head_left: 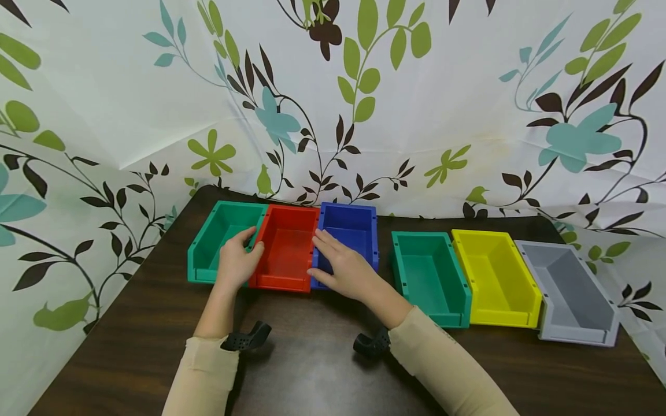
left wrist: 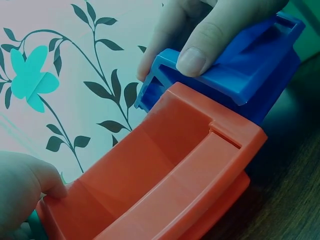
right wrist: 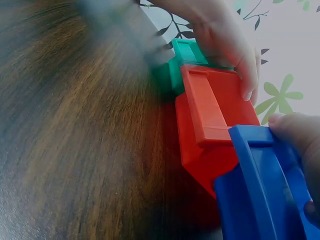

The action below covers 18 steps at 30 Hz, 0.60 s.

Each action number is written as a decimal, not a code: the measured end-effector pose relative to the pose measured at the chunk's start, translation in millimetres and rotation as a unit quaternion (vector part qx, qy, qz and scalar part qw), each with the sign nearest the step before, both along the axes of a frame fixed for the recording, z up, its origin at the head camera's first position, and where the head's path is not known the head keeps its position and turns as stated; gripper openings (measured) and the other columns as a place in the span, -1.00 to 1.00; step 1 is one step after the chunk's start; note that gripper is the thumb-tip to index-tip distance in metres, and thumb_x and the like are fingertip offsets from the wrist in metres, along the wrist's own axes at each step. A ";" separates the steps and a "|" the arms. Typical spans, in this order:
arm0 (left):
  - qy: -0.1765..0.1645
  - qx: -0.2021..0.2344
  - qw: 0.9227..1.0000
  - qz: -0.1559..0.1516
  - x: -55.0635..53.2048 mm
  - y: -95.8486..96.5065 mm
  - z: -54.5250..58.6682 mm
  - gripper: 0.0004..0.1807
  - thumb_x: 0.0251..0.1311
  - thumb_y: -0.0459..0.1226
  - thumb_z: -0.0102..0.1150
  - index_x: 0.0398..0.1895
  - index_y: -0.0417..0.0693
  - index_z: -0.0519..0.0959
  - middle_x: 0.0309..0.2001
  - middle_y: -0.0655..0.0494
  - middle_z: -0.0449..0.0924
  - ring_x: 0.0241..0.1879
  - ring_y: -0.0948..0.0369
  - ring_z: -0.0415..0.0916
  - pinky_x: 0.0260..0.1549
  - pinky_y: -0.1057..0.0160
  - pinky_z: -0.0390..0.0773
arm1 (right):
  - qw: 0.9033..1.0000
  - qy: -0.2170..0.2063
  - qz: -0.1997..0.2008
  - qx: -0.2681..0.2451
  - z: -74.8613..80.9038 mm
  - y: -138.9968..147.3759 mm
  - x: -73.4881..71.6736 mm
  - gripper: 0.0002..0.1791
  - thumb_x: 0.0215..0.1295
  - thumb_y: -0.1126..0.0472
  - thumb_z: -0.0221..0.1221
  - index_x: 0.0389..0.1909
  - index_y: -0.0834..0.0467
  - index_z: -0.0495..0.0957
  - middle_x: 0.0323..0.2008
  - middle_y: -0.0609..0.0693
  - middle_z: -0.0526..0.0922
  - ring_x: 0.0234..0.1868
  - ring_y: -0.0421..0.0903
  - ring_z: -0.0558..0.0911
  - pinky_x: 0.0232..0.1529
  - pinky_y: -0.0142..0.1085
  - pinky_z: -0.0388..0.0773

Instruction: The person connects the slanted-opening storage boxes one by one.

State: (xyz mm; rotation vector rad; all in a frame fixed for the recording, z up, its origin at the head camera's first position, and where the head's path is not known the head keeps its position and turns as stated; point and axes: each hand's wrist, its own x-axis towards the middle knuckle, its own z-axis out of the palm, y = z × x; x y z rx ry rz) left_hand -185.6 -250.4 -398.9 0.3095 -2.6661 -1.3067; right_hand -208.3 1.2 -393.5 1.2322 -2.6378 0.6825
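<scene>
Side by side stand a green bin (head_left: pixel 203 274), a red bin (head_left: pixel 286 254) and a blue bin (head_left: pixel 351 222). My left hand (head_left: pixel 238 260) grips the adjoining walls of the green and red bins, its thumb over the red bin's rim; its other fingers are partly hidden on the green side. Over the blue bin's left side reaches my right hand (head_left: pixel 348 268), fingers fairly straight. In the left wrist view the right thumb (left wrist: pixel 192 61) presses the blue bin's rim, beside the red bin (left wrist: pixel 185 175). The blue bin (right wrist: pixel 250 185) fills the right wrist view's lower right.
To the right, another row holds a second green bin (head_left: pixel 432 277), a yellow bin (head_left: pixel 496 277) and a grey bin (head_left: pixel 577 289). All stand on a dark wooden table (head_left: pixel 302 358). Behind hangs a leaf-patterned cloth (head_left: pixel 442 115).
</scene>
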 end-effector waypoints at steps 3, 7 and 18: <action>0.002 0.001 1.000 -0.003 -0.6 0.4 1.5 -0.45 0.32 -0.23 -0.05 0.36 -0.22 0.27 0.31 -0.22 0.33 0.19 -0.10 0.38 -0.01 -0.09 0.55 | 1.000 0.001 0.000 -0.005 0.0 0.4 -0.4 -0.25 0.26 -0.13 0.14 0.37 0.19 0.25 0.40 0.10 0.25 0.42 -0.05 0.24 0.29 -0.14 0.32; 0.001 0.003 1.000 -0.001 -0.7 1.2 2.0 -0.45 0.32 -0.23 -0.05 0.36 -0.22 0.27 0.31 -0.21 0.33 0.23 -0.10 0.35 0.05 -0.10 0.50 | 1.000 0.003 -0.001 -0.007 -0.5 0.4 0.1 -0.25 0.26 -0.12 0.15 0.37 0.19 0.25 0.40 0.11 0.25 0.41 -0.05 0.25 0.29 -0.14 0.32; 0.004 0.000 1.000 0.001 -0.3 2.2 1.1 -0.45 0.32 -0.23 -0.05 0.35 -0.23 0.27 0.30 -0.22 0.34 0.21 -0.11 0.36 -0.03 -0.09 0.55 | 1.000 -0.001 -0.007 -0.001 -5.9 -0.4 1.4 -0.24 0.27 -0.12 0.15 0.37 0.20 0.24 0.41 0.09 0.23 0.42 -0.06 0.24 0.30 -0.17 0.31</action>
